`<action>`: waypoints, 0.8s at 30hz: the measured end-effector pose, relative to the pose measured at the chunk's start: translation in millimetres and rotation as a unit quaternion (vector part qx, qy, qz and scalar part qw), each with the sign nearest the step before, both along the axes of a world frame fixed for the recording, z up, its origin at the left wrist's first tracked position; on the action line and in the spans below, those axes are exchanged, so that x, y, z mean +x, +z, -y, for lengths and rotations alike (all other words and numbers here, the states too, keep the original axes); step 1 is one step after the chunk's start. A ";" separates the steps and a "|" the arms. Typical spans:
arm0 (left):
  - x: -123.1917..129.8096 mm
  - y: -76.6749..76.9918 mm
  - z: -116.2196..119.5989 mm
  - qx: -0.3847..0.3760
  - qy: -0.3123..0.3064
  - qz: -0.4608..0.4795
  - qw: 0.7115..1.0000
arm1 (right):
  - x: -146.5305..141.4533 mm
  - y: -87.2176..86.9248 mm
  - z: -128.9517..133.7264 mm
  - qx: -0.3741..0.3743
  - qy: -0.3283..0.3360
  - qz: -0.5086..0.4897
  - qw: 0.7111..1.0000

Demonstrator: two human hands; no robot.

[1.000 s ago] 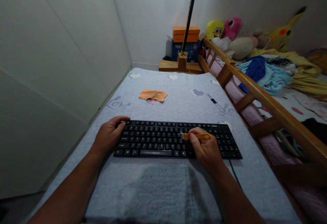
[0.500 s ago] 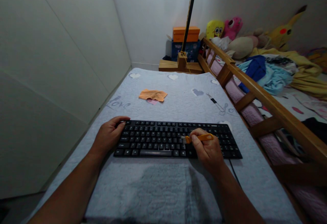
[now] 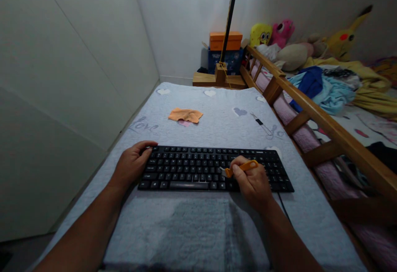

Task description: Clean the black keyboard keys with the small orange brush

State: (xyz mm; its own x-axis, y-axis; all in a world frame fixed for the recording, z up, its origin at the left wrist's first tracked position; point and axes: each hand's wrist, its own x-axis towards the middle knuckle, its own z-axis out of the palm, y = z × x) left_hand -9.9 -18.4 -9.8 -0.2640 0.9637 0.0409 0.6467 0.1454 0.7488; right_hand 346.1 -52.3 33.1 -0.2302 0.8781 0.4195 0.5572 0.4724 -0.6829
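Observation:
A black full-size keyboard (image 3: 186,177) lies flat on a pale blue quilted cover. My left hand (image 3: 132,163) grips its left end, thumb on the top and fingers around the far corner. In my right hand (image 3: 253,182), closed over the right part of the keys, is a small brush (image 3: 249,165) with an orange handle. Its pale bristles touch or nearly touch the keys right of centre. The palm covers some keys of the keyboard. Beyond the keyboard lie a crumpled orange cloth (image 3: 185,115) and a thin wire tool with a black middle (image 3: 259,121).
A wooden bed rail (image 3: 328,127) runs along the right, with clothes and plush toys (image 3: 261,35) behind it. A white wall panel (image 3: 77,98) borders the left side. Boxes (image 3: 226,41) and a dark pole (image 3: 230,15) stand at the far end. A cable (image 3: 283,208) leads toward me.
The brush has tilted slightly in my right hand, its handle end rising and shifting a little left. My left hand and the keyboard stay in place.

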 end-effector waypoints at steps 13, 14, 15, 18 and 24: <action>3.7 5.7 -0.3 -0.005 0.001 0.000 1.000 | 2.2 2.5 0.6 -0.015 0.023 -0.006 1.000; 3.6 5.8 -0.1 -0.006 0.000 0.001 1.000 | 2.5 2.7 0.8 -0.016 0.022 -0.010 1.000; 3.4 5.8 0.1 -0.005 0.000 0.001 1.000 | 2.6 3.0 0.9 -0.016 0.016 -0.014 1.000; 2.3 4.5 0.4 -0.001 0.000 0.000 1.000 | 2.4 4.2 0.5 -0.018 -0.004 -0.014 1.000; 1.7 2.8 0.2 -0.004 0.002 0.002 1.000 | 3.7 6.1 -0.1 -0.093 0.043 -0.053 0.993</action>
State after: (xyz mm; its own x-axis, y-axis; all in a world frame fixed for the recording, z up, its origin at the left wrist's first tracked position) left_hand -8.1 -18.6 -7.0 -0.2676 0.9630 0.0315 0.6433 0.1542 0.7499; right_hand 349.9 -52.1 39.2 -0.2706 0.9220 0.2771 0.4402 0.3745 -0.8161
